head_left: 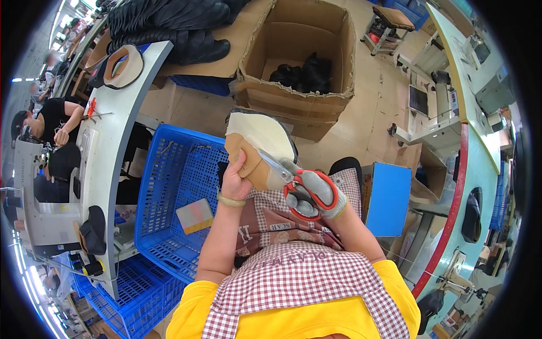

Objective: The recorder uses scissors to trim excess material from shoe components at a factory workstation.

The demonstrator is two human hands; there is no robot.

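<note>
The left hand (233,182) pinches the shoe piece (264,134) while the gloved right hand (318,190) curls round the scissors (277,166), blades just right of the pinching fingers, so trimming seems in hand, and the next snip probably calls for keeping those fingers clear.

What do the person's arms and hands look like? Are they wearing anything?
The short sleeves are yellow, leaving both forearms bare. The left hand is ungloved, with a pale, rounded bangle at its wrist. The right hand wears a grey glove.
</note>
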